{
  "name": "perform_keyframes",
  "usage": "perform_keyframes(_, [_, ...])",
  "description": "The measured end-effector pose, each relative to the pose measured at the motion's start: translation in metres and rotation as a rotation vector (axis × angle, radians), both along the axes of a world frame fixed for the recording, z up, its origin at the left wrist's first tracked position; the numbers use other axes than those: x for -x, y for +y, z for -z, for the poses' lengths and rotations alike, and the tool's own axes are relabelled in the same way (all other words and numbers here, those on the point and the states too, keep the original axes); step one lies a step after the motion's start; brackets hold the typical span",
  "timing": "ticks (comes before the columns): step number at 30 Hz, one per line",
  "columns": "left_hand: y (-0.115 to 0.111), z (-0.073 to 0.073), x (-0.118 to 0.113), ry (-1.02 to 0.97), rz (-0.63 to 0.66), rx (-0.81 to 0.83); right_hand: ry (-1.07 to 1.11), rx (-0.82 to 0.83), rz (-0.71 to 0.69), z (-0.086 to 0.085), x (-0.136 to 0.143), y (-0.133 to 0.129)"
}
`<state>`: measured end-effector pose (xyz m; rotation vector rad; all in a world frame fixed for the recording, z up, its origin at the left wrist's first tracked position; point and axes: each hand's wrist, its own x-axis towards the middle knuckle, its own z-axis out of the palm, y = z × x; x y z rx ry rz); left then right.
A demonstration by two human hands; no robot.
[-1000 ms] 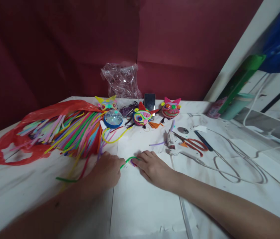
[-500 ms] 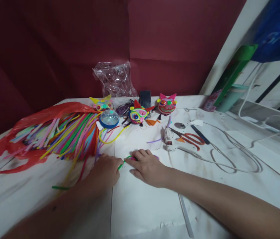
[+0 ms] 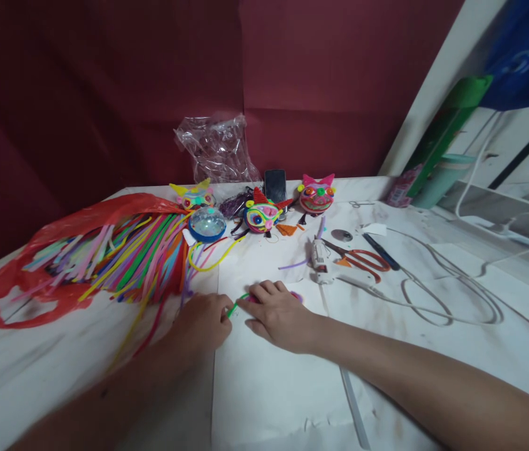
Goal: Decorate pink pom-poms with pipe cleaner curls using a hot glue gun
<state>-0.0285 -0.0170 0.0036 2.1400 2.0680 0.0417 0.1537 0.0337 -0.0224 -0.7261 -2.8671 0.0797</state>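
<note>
My left hand (image 3: 205,319) is closed in a pinch on a green pipe cleaner (image 3: 232,309), low over a white sheet of paper (image 3: 264,388). The green strand runs right, under the fingertips of my right hand (image 3: 276,316). My right hand presses down over a pink and purple pipe cleaner coil (image 3: 296,296), holding it against the paper. Most of the coil is hidden beneath the palm and fingers; only its edges show. Left of my hands, a large bundle of coloured pipe cleaners (image 3: 137,257) spills from a red plastic bag (image 3: 34,300).
Decorated animal heads (image 3: 261,213) and a clear dome (image 3: 206,223) stand behind my hands, near a phone (image 3: 275,185). To the right lie a glue gun (image 3: 320,260), orange-handled scissors (image 3: 365,260), a dark-handled knife (image 3: 380,250) and a looping white cable (image 3: 433,307).
The loose green end that stuck out beside my left forearm is no longer visible. My left hand keeps its pinch and my right hand stays over the coil. The view has shifted slightly.
</note>
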Motion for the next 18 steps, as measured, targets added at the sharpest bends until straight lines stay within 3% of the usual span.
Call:
perform_keyframes(13, [-0.0023,0.0019,-0.0035,0.043,0.071,0.006,0.01,-0.007,-0.009,0.0006,-0.0003,0.0008])
perform_keyframes(18, [-0.0016,0.0046,-0.0018,-0.047,-0.019,-0.006,-0.002,-0.015,-0.007,-0.0016,0.0002,0.0003])
